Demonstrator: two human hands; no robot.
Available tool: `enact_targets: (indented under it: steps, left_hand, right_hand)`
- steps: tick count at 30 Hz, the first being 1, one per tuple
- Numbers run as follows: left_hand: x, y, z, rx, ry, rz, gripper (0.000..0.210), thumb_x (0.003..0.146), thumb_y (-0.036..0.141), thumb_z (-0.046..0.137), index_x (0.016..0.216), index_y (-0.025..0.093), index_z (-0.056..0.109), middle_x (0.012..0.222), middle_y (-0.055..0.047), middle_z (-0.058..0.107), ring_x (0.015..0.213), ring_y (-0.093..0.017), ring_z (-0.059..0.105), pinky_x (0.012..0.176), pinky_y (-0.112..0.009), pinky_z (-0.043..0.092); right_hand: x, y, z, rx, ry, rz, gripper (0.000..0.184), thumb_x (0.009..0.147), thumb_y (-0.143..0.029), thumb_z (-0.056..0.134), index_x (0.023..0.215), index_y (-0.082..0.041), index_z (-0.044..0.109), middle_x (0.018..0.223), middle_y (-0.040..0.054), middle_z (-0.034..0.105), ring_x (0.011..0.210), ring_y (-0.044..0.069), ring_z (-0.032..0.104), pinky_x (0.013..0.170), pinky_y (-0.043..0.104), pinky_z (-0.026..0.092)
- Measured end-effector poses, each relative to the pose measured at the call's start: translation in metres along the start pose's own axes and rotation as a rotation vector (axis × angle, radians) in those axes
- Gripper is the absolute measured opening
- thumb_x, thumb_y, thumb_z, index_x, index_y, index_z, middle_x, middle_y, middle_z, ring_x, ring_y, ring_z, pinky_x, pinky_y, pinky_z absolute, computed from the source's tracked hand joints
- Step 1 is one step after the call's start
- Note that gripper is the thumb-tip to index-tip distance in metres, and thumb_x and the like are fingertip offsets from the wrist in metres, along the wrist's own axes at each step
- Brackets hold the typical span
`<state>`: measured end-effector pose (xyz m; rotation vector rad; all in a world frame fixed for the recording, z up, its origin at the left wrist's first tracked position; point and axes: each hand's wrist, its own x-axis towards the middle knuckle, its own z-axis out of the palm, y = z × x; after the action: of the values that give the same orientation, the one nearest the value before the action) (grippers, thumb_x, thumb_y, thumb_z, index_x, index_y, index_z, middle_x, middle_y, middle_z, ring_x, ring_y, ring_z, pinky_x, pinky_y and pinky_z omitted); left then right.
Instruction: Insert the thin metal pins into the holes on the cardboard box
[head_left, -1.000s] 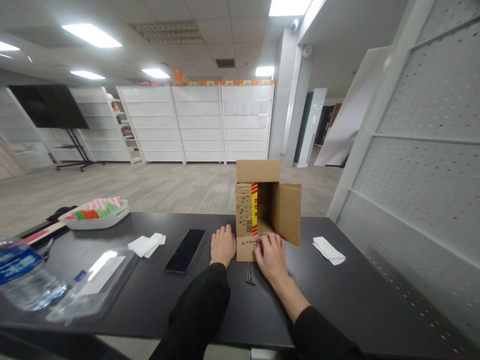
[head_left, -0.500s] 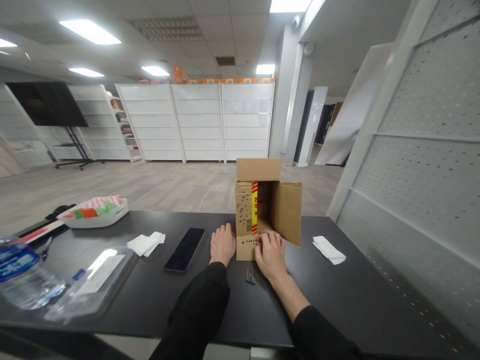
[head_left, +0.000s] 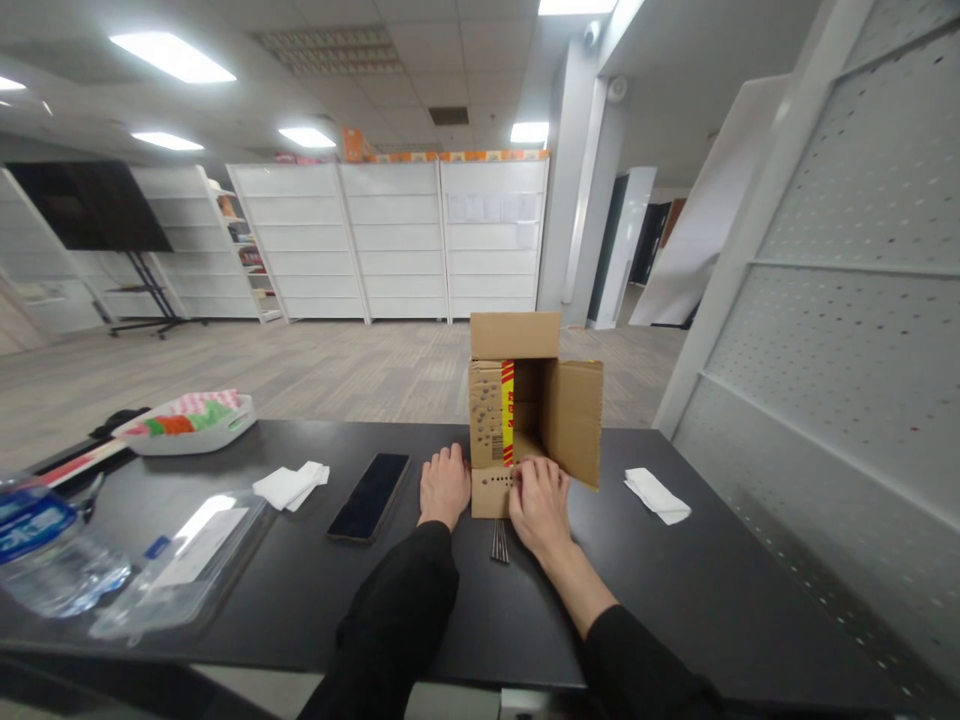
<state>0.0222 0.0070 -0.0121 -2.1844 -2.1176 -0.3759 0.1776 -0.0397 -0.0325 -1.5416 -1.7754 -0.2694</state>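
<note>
A cardboard box (head_left: pixel 486 415) with open flaps stands on the dark table, its opening towards me. Grey round spots dot its left front panel, and a strip of yellow and red tape runs down the panel's edge. The lower flap (head_left: pixel 487 497) hangs down with a row of small dark holes. My right hand (head_left: pixel 541 505) rests on this flap with bent fingers drawn together; anything between the fingertips is hidden. Palm down beside the box's left side lies my left hand (head_left: pixel 445 487), holding nothing visible. Several thin dark metal rods (head_left: pixel 499 542) lie below the flap.
Left of my hands are a phone (head_left: pixel 369 497), folded white tissue (head_left: pixel 292 486), a clear plastic case (head_left: pixel 191 565), a water bottle (head_left: pixel 52 550) and a white tray (head_left: pixel 195 440) with colourful cloth. Another tissue (head_left: pixel 657 495) lies right. A perforated panel (head_left: pixel 825 400) borders the table's right side.
The whole view has shifted very slightly. Both hands keep their places at the box, and nothing else has visibly moved.
</note>
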Motion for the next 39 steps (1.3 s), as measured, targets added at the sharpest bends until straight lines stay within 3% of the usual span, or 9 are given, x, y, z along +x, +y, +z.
enact_targets:
  steps: [39]
  left_hand:
    - [0.0033,-0.0020,0.0072,-0.001,0.032,0.019,0.027,0.099,0.028,0.036,0.110,0.015,0.056,0.108,-0.014,0.065,0.104,-0.027,0.062,0.086,-0.038,0.043]
  right_hand:
    - [-0.0002,-0.0017,-0.0044,0.152,0.023,0.017,0.012,0.087,-0.012,0.045,0.091,-0.022,0.050,0.104,0.0089,0.065,0.101,0.028,0.050,0.087,0.042,0.033]
